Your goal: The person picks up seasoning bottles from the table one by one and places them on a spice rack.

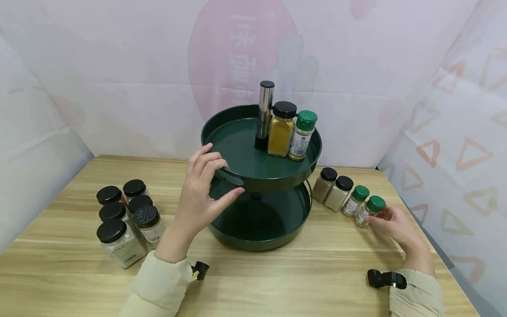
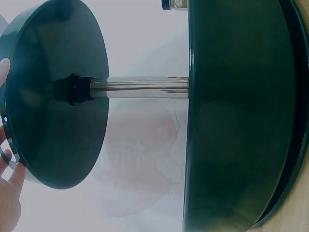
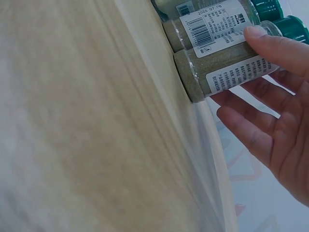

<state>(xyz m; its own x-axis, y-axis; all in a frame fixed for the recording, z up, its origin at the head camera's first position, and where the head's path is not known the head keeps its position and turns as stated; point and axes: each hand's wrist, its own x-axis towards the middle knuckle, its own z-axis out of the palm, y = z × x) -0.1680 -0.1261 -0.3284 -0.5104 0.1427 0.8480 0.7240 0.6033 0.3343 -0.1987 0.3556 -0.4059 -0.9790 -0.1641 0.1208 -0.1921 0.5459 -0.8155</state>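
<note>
My left hand holds the rim of the upper tray of a dark green two-tier rack. Its thumb presses the outside near the handle slot, and the other fingers reach over the edge. At the right, my right hand pinches a green-capped spice jar, the nearest one in a row. In the right wrist view, the thumb lies on the jar's label, with fingers behind the glass. That jar stands upright, beside another green-capped jar. A metal post joins the tiers.
On the upper tray stand a tall metal grinder, a yellow spice jar and a green-capped jar. Two black-capped jars continue the right row. Several black-capped jars are grouped at the left. Cloth walls border the table.
</note>
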